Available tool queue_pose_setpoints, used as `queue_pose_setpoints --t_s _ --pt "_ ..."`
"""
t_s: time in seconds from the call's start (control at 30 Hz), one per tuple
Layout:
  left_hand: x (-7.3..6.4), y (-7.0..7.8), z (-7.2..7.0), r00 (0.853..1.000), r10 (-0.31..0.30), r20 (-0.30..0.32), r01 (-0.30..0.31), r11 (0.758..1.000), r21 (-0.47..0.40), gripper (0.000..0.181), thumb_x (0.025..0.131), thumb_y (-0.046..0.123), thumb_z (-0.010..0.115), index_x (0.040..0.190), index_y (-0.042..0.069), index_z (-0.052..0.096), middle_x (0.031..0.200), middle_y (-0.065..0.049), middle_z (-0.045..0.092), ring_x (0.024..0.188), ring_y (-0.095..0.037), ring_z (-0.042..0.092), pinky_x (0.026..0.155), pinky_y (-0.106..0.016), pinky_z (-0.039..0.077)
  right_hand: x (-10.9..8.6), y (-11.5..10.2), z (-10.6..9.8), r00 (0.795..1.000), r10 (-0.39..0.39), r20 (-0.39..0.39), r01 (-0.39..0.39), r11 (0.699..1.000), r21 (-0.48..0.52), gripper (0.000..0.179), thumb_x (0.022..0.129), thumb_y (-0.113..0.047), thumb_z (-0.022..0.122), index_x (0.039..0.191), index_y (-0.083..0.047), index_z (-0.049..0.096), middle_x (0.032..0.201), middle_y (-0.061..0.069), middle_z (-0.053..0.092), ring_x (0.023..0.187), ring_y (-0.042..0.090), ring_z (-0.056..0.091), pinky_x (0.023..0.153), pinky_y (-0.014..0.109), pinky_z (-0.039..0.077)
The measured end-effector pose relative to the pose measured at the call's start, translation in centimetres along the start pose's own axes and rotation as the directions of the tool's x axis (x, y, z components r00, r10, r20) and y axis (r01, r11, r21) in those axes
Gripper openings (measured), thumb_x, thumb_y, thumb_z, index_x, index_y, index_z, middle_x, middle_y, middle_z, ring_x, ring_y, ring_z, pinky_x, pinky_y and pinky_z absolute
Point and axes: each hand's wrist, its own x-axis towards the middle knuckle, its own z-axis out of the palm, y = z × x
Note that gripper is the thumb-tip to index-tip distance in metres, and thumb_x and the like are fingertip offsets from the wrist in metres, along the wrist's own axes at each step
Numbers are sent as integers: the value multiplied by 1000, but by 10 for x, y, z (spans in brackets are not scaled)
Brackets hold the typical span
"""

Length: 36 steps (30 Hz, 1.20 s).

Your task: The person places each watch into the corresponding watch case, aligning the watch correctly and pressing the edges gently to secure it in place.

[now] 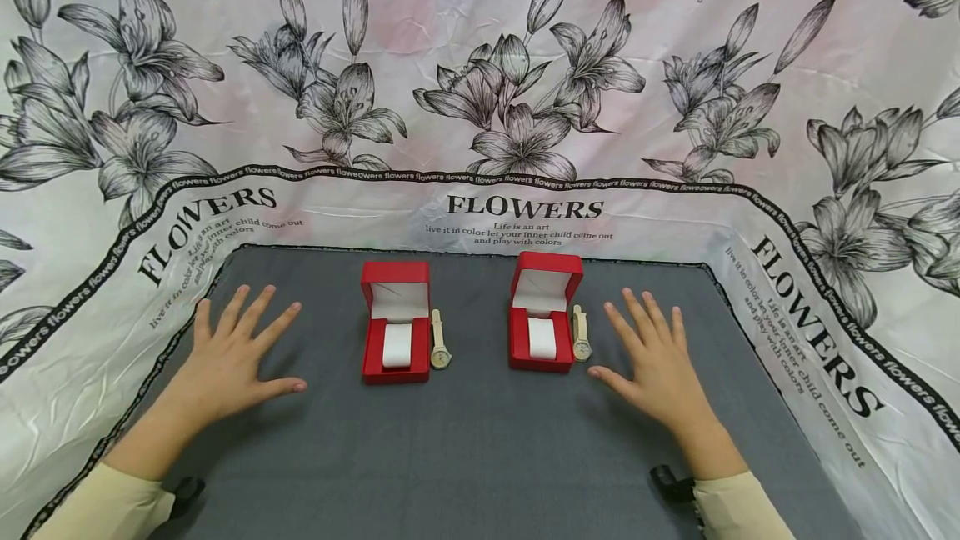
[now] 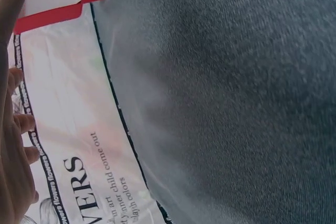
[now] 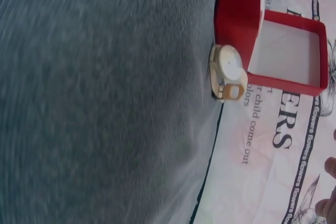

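Note:
Two red watch boxes stand with lids up on the grey cloth, the left box and the right box. Inside each sits a white cushion, the left cushion and the right cushion. A cream-strapped watch lies along the right side of the left box. Beside the right box is a second, similar watch. My left hand spreads its fingers left of the left box, holding nothing. To the right of the second watch, my right hand is likewise spread with nothing in it.
The grey cloth covers the work surface. Around it runs a white border with black "FLOWERS" lettering, and behind rises fabric with drawn lilies. Dark straps show by the cream sleeves.

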Motion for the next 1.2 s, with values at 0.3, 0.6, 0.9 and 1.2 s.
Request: queue_pose_setpoints --t_s 0.3,0.6,0.9,1.2 --pt "5 6 5 1000 5 1 -5 1000 -25 109 74 80 70 161 27 32 167 -17 23 155 -43 10 114 -76 -7 8 -10 3 1000 -8 16 7 1000 16 99 87 -87 40 161 -20 35 168 14 26 152 45 23 122 66 3" --pt "12 16 7 1000 11 10 -10 997 -81 110 74 79 71 162 28 29 166 -18 25 154 -44 14 113 -78 0 15 -22 8 1000 -15 19 14 998 60 98 88 -85 38 161 -19 35 167 15 28 152 45 23 124 62 0" --pt "19 24 10 1000 29 6 -28 992 -125 110 75 77 73 162 27 30 166 -18 24 153 -44 16 112 -79 5 21 -32 15 999 -19 41 16 997 71 97 85 -71 65 160 -17 36 166 14 31 153 42 24 123 65 8" --pt "24 34 15 999 44 15 -41 987 -158 111 75 75 75 163 28 27 167 -17 25 152 -44 20 111 -78 8 27 -43 21 999 -47 13 45 992 115 94 87 -68 65 158 -12 39 164 14 36 151 41 27 122 65 9"
